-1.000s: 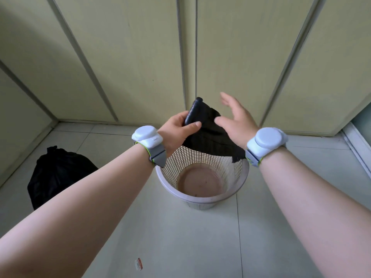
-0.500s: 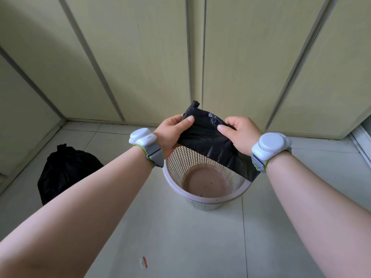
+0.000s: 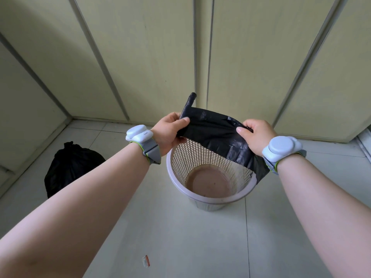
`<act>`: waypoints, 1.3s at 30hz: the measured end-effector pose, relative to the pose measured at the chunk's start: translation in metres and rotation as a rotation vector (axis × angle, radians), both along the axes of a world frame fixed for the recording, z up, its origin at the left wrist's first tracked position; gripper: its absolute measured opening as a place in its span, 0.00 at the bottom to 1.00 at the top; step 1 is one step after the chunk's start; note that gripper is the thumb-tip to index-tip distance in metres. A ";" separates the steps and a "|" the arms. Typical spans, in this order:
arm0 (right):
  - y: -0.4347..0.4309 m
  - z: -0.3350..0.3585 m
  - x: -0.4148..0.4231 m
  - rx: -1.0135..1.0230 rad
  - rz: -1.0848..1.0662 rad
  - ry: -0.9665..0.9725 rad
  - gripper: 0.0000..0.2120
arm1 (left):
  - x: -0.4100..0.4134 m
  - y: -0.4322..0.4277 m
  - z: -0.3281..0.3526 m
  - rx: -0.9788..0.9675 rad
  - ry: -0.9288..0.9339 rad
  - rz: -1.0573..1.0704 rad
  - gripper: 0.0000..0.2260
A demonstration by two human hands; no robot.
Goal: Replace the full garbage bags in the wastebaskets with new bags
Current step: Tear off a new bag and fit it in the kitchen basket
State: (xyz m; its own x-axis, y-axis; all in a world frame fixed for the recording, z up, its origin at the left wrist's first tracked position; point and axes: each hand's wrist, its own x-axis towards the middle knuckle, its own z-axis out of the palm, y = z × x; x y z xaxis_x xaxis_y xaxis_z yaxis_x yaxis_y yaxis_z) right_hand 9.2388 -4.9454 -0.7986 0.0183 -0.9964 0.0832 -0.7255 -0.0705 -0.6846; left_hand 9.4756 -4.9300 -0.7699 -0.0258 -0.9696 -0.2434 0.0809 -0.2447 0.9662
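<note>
A person holds a black new bag (image 3: pixel 216 135) stretched between both hands above an open-weave basket (image 3: pixel 212 200). The left hand (image 3: pixel 170 133) has its grip clamped on the bag's left end, thumb on top and fingers curled beneath. A tightly rolled black end sticks up past its knuckles. The right hand (image 3: pixel 255 135) has its grip clamped on the right end, thumb pressed on the near face and fingers wrapped over the top edge.

Between the two hands the film is pulled into a flat, wrinkled band. Its lower right corner hangs down across the basket's right rim; it seems to brush the rim there, though the view does not settle that. The basket stands upright on the pale tiled floor (image 3: pixel 180 237), its brownish bottom showing.

A full bag (image 3: pixel 70 167), black and knotted at the top, sits on the floor to the left of the basket, well apart from it and near the left wall. Pale yellow-green panels (image 3: pixel 150 57) rise behind. Each wrist carries a white device on a grey strap: the left band (image 3: pixel 140 135) and the right band (image 3: pixel 281 148). A small white and red scrap (image 3: pixel 146 261) lies on the floor near the bottom of the view.
</note>
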 end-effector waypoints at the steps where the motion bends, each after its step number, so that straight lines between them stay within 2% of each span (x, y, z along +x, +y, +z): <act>1: -0.002 0.000 -0.001 0.006 -0.023 0.037 0.10 | 0.000 0.000 -0.001 -0.015 -0.052 -0.012 0.04; 4: -0.004 0.001 -0.004 0.053 -0.090 0.156 0.09 | -0.003 0.000 0.000 -0.038 -0.189 -0.054 0.05; 6: -0.003 0.003 -0.003 0.093 -0.134 0.251 0.07 | -0.009 0.002 0.003 -0.044 -0.205 -0.059 0.05; 7: -0.002 0.006 -0.001 0.085 -0.139 0.296 0.07 | -0.013 0.003 0.004 -0.034 -0.195 -0.046 0.07; 8: 0.001 0.012 0.005 0.045 -0.111 0.295 0.12 | -0.016 0.004 0.005 -0.033 -0.184 -0.037 0.09; 9: 0.002 0.017 0.014 -0.006 -0.044 0.222 0.17 | -0.018 0.004 0.003 -0.046 -0.184 -0.045 0.10; 10: 0.005 0.023 0.026 -0.028 0.031 0.064 0.21 | -0.021 0.005 0.002 -0.066 -0.197 -0.073 0.10; 11: 0.009 0.030 0.036 0.002 0.086 -0.136 0.21 | -0.025 0.006 0.001 -0.085 -0.199 -0.111 0.10; 13: 0.017 0.038 0.055 0.095 0.148 -0.413 0.17 | -0.029 0.008 -0.001 -0.095 -0.139 -0.161 0.08; 15: 0.018 0.036 0.060 0.041 0.159 -0.400 0.04 | -0.030 0.009 -0.002 -0.093 -0.081 -0.157 0.06; 18: 0.018 0.031 0.056 -0.008 0.194 -0.264 0.12 | -0.024 0.009 0.001 -0.049 -0.027 -0.122 0.06; 21: 0.017 0.030 0.055 0.027 0.232 -0.261 0.11 | -0.019 0.009 0.002 0.045 0.076 -0.150 0.05; 24: 0.015 0.029 0.051 0.025 0.233 -0.258 0.11 | -0.015 0.007 0.001 0.038 0.155 -0.164 0.06; 25: 0.014 0.029 0.049 0.024 0.223 -0.254 0.11 | -0.012 0.006 0.001 0.027 0.163 -0.154 0.04; 33: 0.010 0.025 0.035 0.078 0.190 -0.201 0.10 | 0.012 0.002 0.003 0.044 0.156 -0.151 0.06; 36: 0.011 0.030 0.043 0.145 0.210 -0.270 0.13 | 0.012 0.003 0.001 0.024 0.149 -0.201 0.06; 39: 0.015 0.030 0.061 0.209 0.275 -0.424 0.15 | 0.007 0.005 0.001 0.009 0.184 -0.296 0.05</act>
